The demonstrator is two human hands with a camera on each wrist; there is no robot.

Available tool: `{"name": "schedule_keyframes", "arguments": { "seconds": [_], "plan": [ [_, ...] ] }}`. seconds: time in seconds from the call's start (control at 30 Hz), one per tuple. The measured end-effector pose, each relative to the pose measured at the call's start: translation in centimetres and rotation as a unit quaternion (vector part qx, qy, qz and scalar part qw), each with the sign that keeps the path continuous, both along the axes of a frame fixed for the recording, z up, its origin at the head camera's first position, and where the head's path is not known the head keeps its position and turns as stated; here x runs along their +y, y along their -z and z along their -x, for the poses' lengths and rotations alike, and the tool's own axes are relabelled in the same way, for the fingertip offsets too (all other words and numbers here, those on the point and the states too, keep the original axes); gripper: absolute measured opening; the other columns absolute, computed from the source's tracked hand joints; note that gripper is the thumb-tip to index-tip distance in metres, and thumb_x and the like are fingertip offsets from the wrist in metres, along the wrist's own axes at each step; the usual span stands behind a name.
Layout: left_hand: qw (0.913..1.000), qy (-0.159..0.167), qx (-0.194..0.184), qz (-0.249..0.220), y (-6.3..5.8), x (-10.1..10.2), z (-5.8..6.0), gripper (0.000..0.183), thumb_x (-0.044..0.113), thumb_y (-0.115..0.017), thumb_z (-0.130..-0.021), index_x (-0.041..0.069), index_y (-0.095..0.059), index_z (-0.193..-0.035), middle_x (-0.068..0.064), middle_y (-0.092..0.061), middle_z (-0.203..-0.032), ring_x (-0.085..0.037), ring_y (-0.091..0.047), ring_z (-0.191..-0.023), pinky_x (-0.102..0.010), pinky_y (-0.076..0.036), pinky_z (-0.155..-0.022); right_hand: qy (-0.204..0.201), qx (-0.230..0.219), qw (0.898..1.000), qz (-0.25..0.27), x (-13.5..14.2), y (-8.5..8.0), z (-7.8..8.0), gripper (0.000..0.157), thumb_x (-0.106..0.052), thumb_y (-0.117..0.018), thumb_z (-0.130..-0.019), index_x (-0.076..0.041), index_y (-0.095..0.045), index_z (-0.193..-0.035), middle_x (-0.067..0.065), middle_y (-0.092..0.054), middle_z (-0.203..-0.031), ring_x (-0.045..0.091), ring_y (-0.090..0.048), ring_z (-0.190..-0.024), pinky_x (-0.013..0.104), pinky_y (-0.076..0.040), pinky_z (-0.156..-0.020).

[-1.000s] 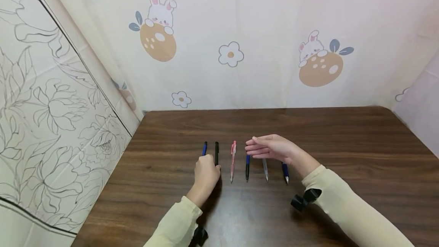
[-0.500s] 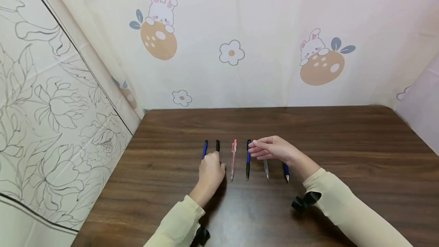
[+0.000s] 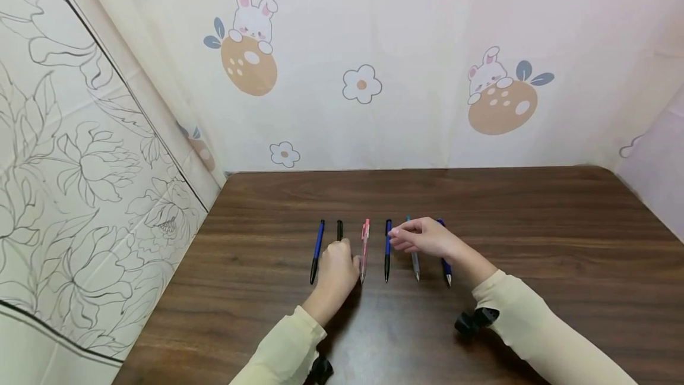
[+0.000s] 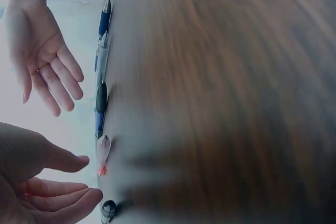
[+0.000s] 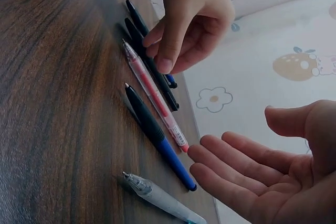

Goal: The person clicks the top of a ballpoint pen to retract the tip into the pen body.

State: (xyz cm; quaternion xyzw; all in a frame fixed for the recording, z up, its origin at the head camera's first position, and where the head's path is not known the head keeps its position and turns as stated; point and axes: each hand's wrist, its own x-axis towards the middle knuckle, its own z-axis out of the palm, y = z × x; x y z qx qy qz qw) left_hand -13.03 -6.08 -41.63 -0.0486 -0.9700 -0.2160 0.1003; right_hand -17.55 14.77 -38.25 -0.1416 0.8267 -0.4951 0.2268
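Observation:
A row of several pens lies on the table. My left hand [image 3: 336,266] hovers over the black pen [image 3: 339,230], hiding its lower part; the thumb and fingers are apart with nothing between them. To its left is a blue pen [image 3: 317,251] with a black grip, and on its right a pink pen [image 3: 365,245]. My right hand [image 3: 421,236], fingers extended, is held above the clear-barrelled pen [image 3: 415,266], between a blue-and-black pen [image 3: 388,254] and a dark blue pen [image 3: 446,269]. It holds nothing. In the right wrist view, the pink pen [image 5: 155,90] lies between both hands.
The brown wood-grain table [image 3: 523,224] extends on both sides of the row. Behind it hangs a pale curtain [image 3: 417,28] with rabbit and flower prints. A white flower-patterned panel [image 3: 91,165] stands at the left.
My left hand has moved right, off the blue pen, past the black one and towards the pink one. My right hand has shifted slightly right and tilted, showing more of the pens beneath.

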Motion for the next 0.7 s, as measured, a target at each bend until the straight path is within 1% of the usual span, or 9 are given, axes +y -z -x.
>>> {"name": "schedule_keyframes", "arguments": {
  "seconds": [0.23,0.43,0.5,0.57,0.7],
  "plan": [
    [0.9996,0.002,-0.028,-0.003,0.2,0.7,0.2,0.023,0.018,-0.077,-0.081,0.000,-0.063,-0.076,-0.012,-0.065,-0.070,-0.024,-0.067,-0.062,-0.026,-0.049,-0.044,0.002,0.022,0.999,-0.028,-0.3,0.1,-0.2,0.046,-0.033,-0.052,-0.099,0.007,-0.059,-0.123,0.023,-0.069,-0.114,0.032,-0.068,-0.105,0.042,-0.058,-0.090],
    [0.9992,0.000,-0.034,-0.020,0.5,1.4,0.3,0.024,0.017,-0.080,-0.078,0.004,-0.061,-0.070,-0.008,-0.064,-0.066,-0.022,-0.066,-0.061,-0.027,-0.048,-0.045,0.001,0.037,0.998,-0.043,-0.5,0.1,-0.3,0.046,-0.034,-0.052,-0.099,0.005,-0.060,-0.122,0.021,-0.070,-0.113,0.031,-0.069,-0.104,0.041,-0.058,-0.088],
    [0.9989,-0.002,-0.039,-0.025,0.5,1.6,0.3,0.024,0.016,-0.080,-0.077,0.004,-0.060,-0.069,-0.007,-0.064,-0.065,-0.022,-0.066,-0.061,-0.027,-0.049,-0.046,0.002,0.052,0.997,-0.051,-0.6,-0.1,-0.3,0.046,-0.034,-0.052,-0.099,0.005,-0.061,-0.122,0.020,-0.071,-0.112,0.031,-0.069,-0.103,0.040,-0.059,-0.087],
    [0.9987,-0.008,-0.042,-0.029,0.6,1.7,0.3,0.023,0.015,-0.080,-0.077,0.004,-0.061,-0.070,-0.006,-0.064,-0.065,-0.022,-0.066,-0.061,-0.027,-0.050,-0.047,0.007,0.075,0.995,-0.064,-0.7,-0.4,-0.1,0.044,-0.033,-0.053,-0.099,0.004,-0.062,-0.120,0.020,-0.072,-0.109,0.030,-0.070,-0.100,0.038,-0.059,-0.084],
    [0.9987,-0.019,-0.043,-0.020,0.6,2.1,0.5,0.023,0.014,-0.080,-0.077,0.004,-0.061,-0.071,-0.007,-0.064,-0.065,-0.024,-0.067,-0.063,-0.030,-0.052,-0.049,0.016,0.121,0.988,-0.091,-0.8,-0.7,0.3,0.040,-0.032,-0.054,-0.098,0.002,-0.065,-0.117,0.018,-0.073,-0.104,0.029,-0.071,-0.095,0.035,-0.060,-0.079]
  ]
}}
